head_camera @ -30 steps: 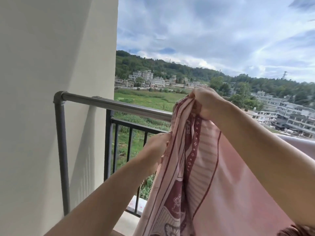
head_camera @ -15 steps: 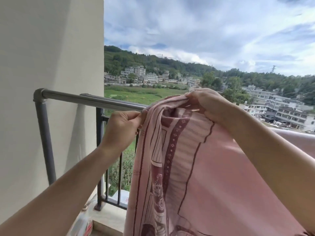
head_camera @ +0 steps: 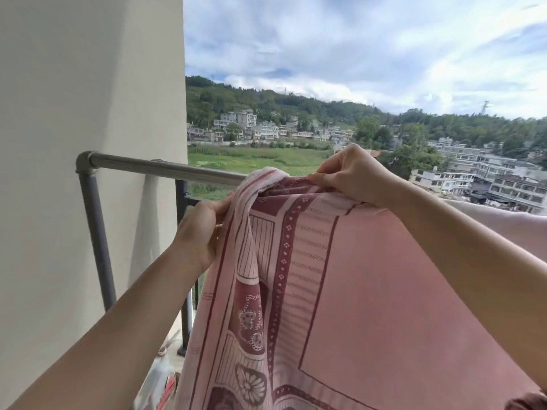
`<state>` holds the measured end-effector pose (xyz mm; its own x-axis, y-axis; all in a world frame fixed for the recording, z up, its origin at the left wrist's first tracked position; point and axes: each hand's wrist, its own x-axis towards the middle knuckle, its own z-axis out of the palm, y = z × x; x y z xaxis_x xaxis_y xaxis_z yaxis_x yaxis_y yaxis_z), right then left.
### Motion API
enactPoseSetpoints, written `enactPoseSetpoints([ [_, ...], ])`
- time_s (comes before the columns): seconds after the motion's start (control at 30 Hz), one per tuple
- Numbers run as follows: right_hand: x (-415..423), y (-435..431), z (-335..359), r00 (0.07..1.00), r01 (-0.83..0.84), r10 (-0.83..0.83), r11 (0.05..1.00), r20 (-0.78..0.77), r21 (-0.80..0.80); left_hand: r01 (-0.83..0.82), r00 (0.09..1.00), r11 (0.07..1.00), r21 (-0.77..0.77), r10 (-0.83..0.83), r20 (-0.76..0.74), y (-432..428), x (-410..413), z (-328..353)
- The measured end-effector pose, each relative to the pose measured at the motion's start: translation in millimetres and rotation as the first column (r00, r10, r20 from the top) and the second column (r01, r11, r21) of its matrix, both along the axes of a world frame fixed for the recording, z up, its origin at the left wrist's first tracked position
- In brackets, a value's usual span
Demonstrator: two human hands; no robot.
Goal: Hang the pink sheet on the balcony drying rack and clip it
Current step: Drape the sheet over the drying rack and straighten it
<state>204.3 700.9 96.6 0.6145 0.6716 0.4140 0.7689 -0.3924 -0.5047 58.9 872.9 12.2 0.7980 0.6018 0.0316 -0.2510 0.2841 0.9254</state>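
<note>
The pink sheet [head_camera: 370, 291], with a dark red patterned border, is draped over the steel bar of the drying rack [head_camera: 154, 167] and hangs down toward me. My right hand [head_camera: 349, 176] pinches its bunched top edge on the bar. My left hand [head_camera: 204, 232] grips the sheet's left edge just below the bar. The part of the bar under the cloth is hidden. No clip is in view.
A cream wall [head_camera: 88, 113] stands close on the left, next to the rack's grey upright post [head_camera: 97, 244]. The black balcony railing [head_camera: 182, 196] runs behind the rack. Some packaging lies on the floor [head_camera: 162, 386]. More pink cloth [head_camera: 503, 226] hangs at right.
My left hand has slid a little lower along the sheet's left edge. The sheet is spread further left and flatter over the bar. My right hand still pinches the top.
</note>
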Motion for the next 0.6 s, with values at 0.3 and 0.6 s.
enactPoseSetpoints([
  [0.3,0,-1,-7,0.986,0.020,-0.034,0.996,0.161,0.089,-0.352,0.936,0.879,0.322,0.321,0.145,7,-3,10],
  [0.6,5,-6,-11,0.972,0.076,-0.104,0.988,0.211,0.136,-0.680,0.727,0.730,0.072,0.658,0.194,96,-32,38],
])
